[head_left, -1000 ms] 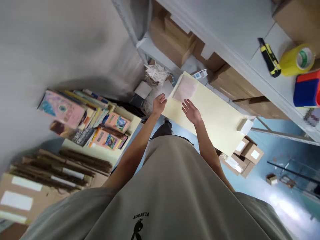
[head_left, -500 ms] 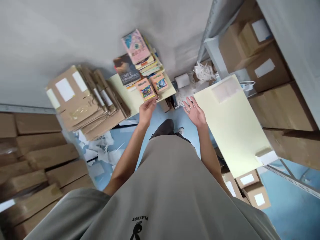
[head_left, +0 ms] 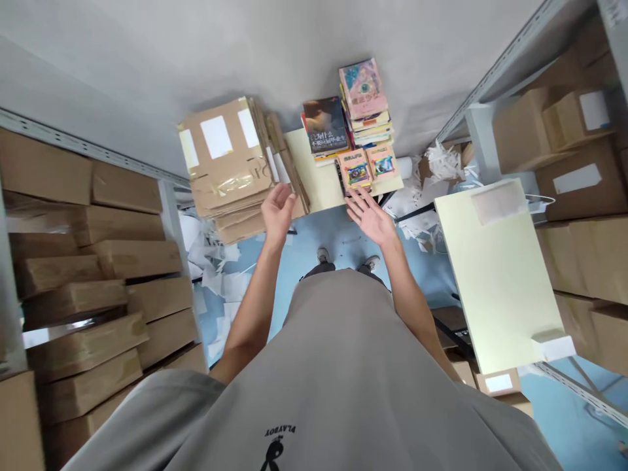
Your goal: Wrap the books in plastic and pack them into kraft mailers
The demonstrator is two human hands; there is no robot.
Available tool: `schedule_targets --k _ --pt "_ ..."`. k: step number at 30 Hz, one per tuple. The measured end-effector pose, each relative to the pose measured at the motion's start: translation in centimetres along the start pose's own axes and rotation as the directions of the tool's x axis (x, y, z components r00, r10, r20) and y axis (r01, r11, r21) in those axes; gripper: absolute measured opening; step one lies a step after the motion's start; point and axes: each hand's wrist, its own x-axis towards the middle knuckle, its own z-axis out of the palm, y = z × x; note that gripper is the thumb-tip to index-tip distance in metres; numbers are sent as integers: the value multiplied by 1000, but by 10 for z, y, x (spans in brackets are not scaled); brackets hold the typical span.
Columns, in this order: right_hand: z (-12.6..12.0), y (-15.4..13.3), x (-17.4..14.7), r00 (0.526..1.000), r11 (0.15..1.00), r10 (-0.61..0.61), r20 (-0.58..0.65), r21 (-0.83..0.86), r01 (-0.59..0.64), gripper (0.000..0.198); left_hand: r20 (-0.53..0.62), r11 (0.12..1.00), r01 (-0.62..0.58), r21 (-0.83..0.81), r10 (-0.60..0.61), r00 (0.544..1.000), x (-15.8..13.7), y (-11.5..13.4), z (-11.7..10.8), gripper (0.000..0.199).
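Observation:
My left hand [head_left: 277, 213] hovers by the front edge of the flattened cardboard boxes [head_left: 226, 154], fingers loosely bent, thumb apart, nothing visible in it. My right hand [head_left: 371, 219] is open, palm up and fingers spread, just in front of two small orange-covered book piles. The left pile [head_left: 355, 169] is nearest its fingertips; whether they touch I cannot tell. Beside it lies the other orange-covered book [head_left: 381, 163]. Behind stand a dark-covered book [head_left: 324, 125] on a low pile and a taller stack topped by a pink book [head_left: 364, 90]. All rest on a pale yellow table [head_left: 314, 190].
A second pale table [head_left: 500, 275] on my right holds a small white box [head_left: 553, 345] and a translucent flat piece. Shelves of cardboard boxes [head_left: 93, 261] stand on both sides. Paper scraps [head_left: 228, 288] litter the blue floor; shredded paper [head_left: 444, 160] is heaped at the back right.
My view has turned left, so tables and books appear farther right. My left hand is now by the cardboard instead of the orange books, and my right hand is before those books.

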Motion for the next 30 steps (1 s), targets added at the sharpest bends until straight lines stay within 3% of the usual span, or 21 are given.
schedule_targets --k 4,8,10,13,20,24,27,30 --pt "43 31 30 1000 1000 18 22 14 -19 50 23 956 -78 283 75 997 53 -9 -85 118" --pt "81 57 55 1000 999 15 -6 35 -14 49 233 792 -189 581 61 970 105 -13 -141 140" --pt "96 66 63 1000 999 -3 -28 48 4 49 347 711 -260 654 23 938 120 -17 -152 143" --pt "112 75 70 997 999 -14 -76 44 18 49 467 641 -372 672 24 884 126 -27 -157 129" --pt "136 88 88 995 999 -20 -96 26 23 45 551 629 -504 592 140 822 126 -38 -173 81" --pt "154 88 100 999 1000 -5 -52 26 6 46 477 655 -494 572 224 850 139 -20 -189 70" --pt "167 82 106 1000 1000 7 -24 3 -7 44 273 742 -435 510 340 900 142 11 -207 64" --pt "174 75 110 1000 1000 -1 -4 -15 1 43 49 761 -439 478 476 878 133 51 -226 67"
